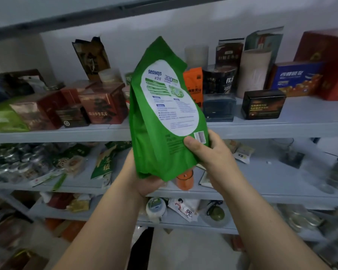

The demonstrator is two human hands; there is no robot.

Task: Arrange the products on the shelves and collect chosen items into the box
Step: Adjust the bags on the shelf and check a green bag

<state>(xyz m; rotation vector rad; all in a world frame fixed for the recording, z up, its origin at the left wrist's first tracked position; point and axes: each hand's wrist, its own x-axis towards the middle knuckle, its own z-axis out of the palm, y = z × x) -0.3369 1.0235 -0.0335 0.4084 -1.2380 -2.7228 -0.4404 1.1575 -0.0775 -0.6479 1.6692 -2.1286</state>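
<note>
Gripping from below, the left hand (147, 185) cups the base of a green plastic pouch with a white oval printed label (164, 114), its fingers curled under the bottom fold. The right hand (215, 154) clasps the pouch's lower right corner. Its thumb is pressed on the printed face just beside the barcode, and the other fingers are behind the pouch and out of sight. The pouch is held roughly upright in the air between both hands, apart from the shelving and in front of its upper two tiers.

Behind it is a grey metal shelf unit (281, 127), stocked on several tiers.
- Lower tier: a white round tub (156, 208) is below the left wrist.
- Middle tier: an orange cylindrical jar (184, 181) shows just under the pouch's base, partly hidden. A heap of silver foil sachets (14, 160) lies at far left.
- Upper tier: a dark red carton with black characters (103, 106) is left of the pouch, and an orange carton (193, 82) is just right of it, partly covered. Further right are a black rectangular box (262, 104), a cream cylinder (254, 72), a blue printed box (297, 77) and a large red box (330, 63).

Lettering on most of the packaging is too blurred to read.
</note>
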